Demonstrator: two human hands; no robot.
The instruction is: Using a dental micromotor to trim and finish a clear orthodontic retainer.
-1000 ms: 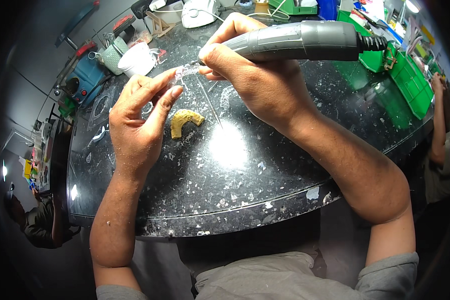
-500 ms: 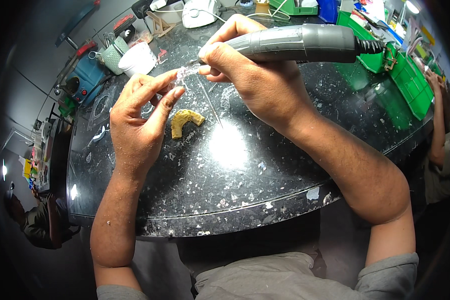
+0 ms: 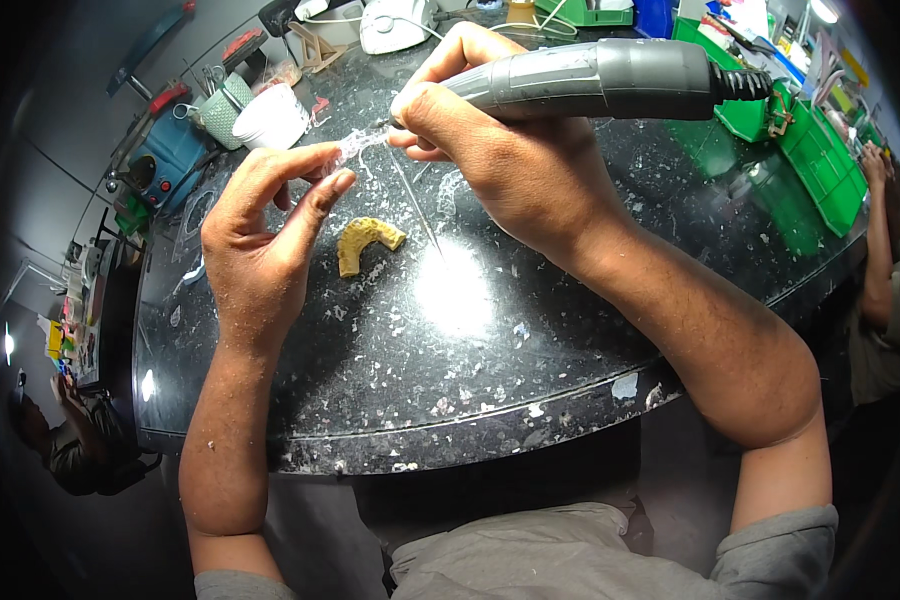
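Observation:
Pinched between the thumb and fingers of my left hand (image 3: 265, 225) is a clear plastic dental aligner (image 3: 355, 148). My right hand (image 3: 515, 165) is wrapped round a dark grey rotary handpiece (image 3: 590, 80), held like a pen with its cord trailing off to the right. The handpiece's tip meets the aligner's right side or sits very near it; I cannot tell if they touch. Below the hands a yellow, arch-shaped dental cast (image 3: 370, 240) lies on the black table (image 3: 370, 380). A thin metal tool (image 3: 415, 205) rests to the right of it.
White crumbs and clear scraps (image 3: 450, 195) litter the table. At the back left stand a white cup (image 3: 272, 118), a green pot of tools (image 3: 218, 110) and a blue machine (image 3: 170, 165). Green bins (image 3: 820, 165) line the back right. Other people sit at both sides.
My left hand has shifted slightly left and turned the aligner a little. The handpiece has moved slightly left and up with my right hand. At the far left a person's arms have risen.

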